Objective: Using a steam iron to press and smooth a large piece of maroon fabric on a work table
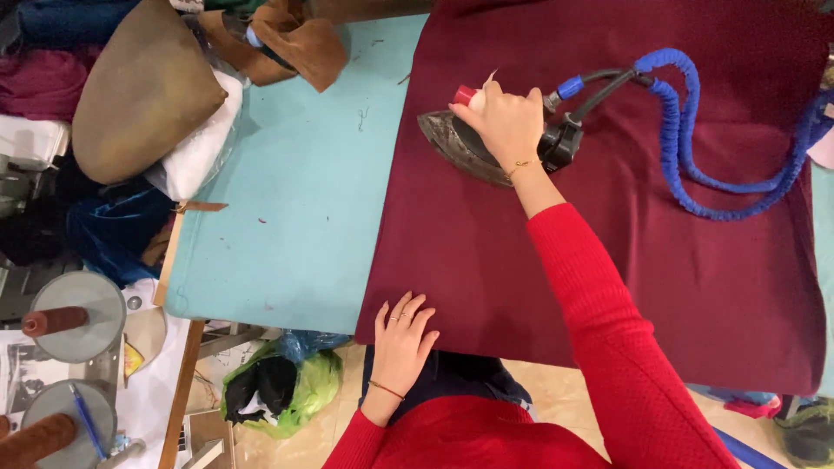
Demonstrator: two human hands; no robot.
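Note:
A dark red cloth (660,260) lies spread over the light blue ironing table (295,217). On the cloth's upper middle rests a grey steam iron (452,143) with a red knob. My right hand (506,122) grips its handle. A blue coiled hose and black cable (686,165) run from the iron's back across the cloth to the right. My left hand (401,343) lies flat, fingers apart, on the cloth's near left corner at the table edge.
Piled fabrics and an olive cushion (143,91) crowd the table's far left, with brown cloth pieces (291,39) behind. Thread cones on round stands (74,317) sit at the left. A green plastic bag (287,386) lies on the floor below the table.

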